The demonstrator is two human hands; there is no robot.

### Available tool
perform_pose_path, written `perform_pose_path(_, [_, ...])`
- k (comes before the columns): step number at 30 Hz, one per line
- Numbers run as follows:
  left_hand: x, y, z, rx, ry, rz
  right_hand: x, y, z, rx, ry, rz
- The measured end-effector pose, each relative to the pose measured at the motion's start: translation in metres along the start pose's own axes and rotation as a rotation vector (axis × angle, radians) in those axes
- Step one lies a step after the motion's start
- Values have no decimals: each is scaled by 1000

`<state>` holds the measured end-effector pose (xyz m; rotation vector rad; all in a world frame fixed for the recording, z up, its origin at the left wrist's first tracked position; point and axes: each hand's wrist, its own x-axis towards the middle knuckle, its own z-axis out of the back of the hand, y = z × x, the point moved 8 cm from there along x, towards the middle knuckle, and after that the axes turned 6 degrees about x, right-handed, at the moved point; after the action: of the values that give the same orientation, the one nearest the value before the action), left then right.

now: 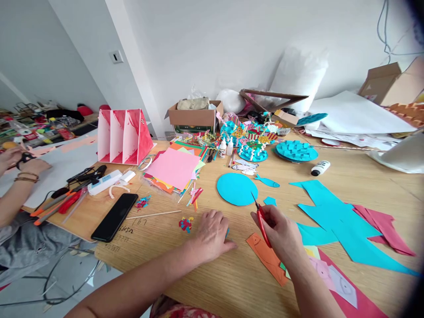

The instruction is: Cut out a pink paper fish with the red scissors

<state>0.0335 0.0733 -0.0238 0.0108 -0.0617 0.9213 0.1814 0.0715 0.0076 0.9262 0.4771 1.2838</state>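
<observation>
My right hand point(281, 229) grips small scissors point(261, 218) with red handles, the pointed blades angled up over the edge of a blue paper circle point(236, 189). Palm down on the tabletop lies my left hand point(212, 232), thumb apart from the bent fingers. A sliver of blue shows beside those fingers; the rest of it is hidden. Left of that hand sits a small pile of red, blue and yellow paper bits point(186, 225). Below the scissors is an orange paper strip point(266, 258) with a fish outline. A blue paper fish point(267, 181) lies past the circle.
Blue paper offcuts point(326, 212) spread at right over red paper point(386, 225). At left are a black phone point(115, 217), a power strip point(105, 182) and a red-and-white rack point(124, 137). Stacked coloured paper point(174, 168) and glue bottles point(222, 149) stand behind. Another person's hands point(31, 165) work far left.
</observation>
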Motion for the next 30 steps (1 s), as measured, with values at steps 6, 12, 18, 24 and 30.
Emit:
perform_pose_path(6, [3, 0, -3, 20, -12, -7, 0, -1, 0, -9, -3, 11])
perform_pose_path(12, [7, 4, -5, 12, 17, -48, 1, -3, -2, -8, 12, 22])
perform_pose_path(18, [4, 9, -1, -31, -4, -120, 1, -4, -3, -18, 20, 13])
perform_pose_path(24, [7, 7, -8, -11, 14, -130, 1, -5, -4, -31, 24, 14])
perform_pose_path(30, [14, 7, -11, -2, 19, -153, 2, -5, -5, -36, 28, 32])
